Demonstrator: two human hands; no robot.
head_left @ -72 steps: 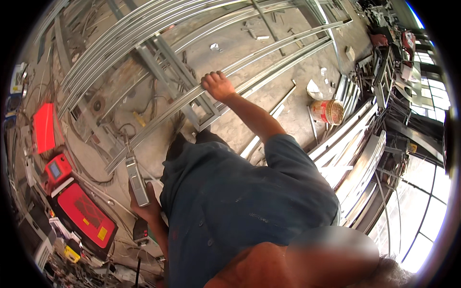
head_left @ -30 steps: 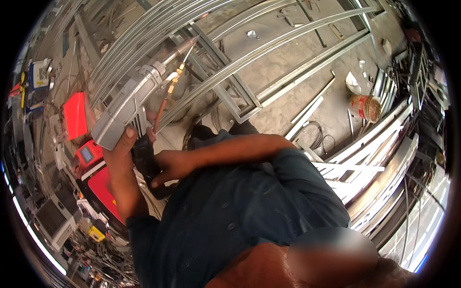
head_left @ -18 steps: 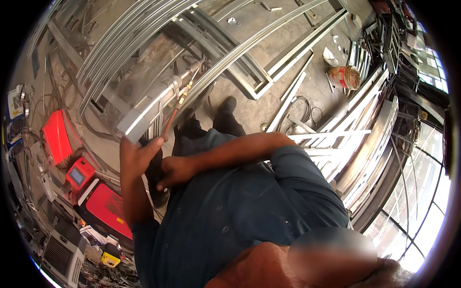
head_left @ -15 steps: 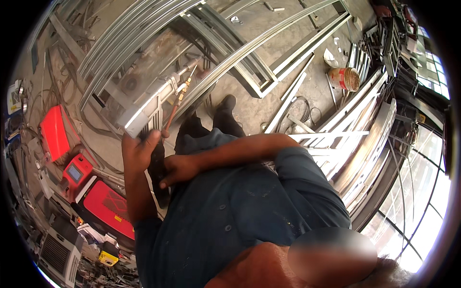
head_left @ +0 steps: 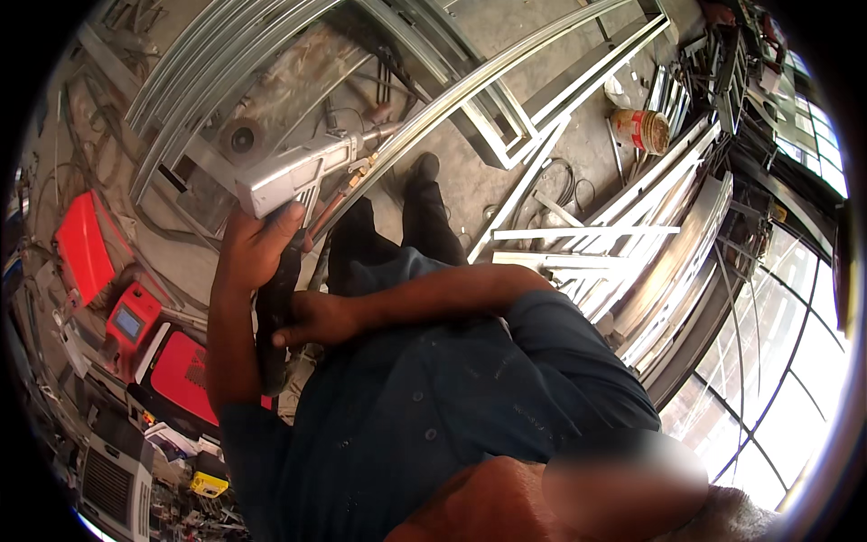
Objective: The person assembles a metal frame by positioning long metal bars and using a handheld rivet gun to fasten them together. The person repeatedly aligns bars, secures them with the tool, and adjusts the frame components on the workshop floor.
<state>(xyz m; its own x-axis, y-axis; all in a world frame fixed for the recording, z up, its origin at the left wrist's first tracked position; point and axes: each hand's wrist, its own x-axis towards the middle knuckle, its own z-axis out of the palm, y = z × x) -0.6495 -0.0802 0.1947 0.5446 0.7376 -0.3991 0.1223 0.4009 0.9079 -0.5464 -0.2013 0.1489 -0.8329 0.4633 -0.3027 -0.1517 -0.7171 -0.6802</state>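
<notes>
The left hand was raised in front of the chest, fingers wrapped tightly round the grip of a grey handheld welding gun. The gun's boxy body pointed up and to the right, its thin nozzle ending close against a long curved aluminium rail; whether the tip actually touched the rail could not be told. A copper-coloured tube ran along the underside of the gun body.

The right hand lay across the torso, just below the left hand, closed round the black sheathed cable that hung down from the gun's grip. The right forearm crossed over a dark blue shirt.

Below the gun, two black shoes stood on the concrete floor. Silver frame sections lay stacked to the right of the legs. A rusty orange bucket stood further off, upper right. On the left sat a red case and a red unit with a small screen, well apart from both hands.
</notes>
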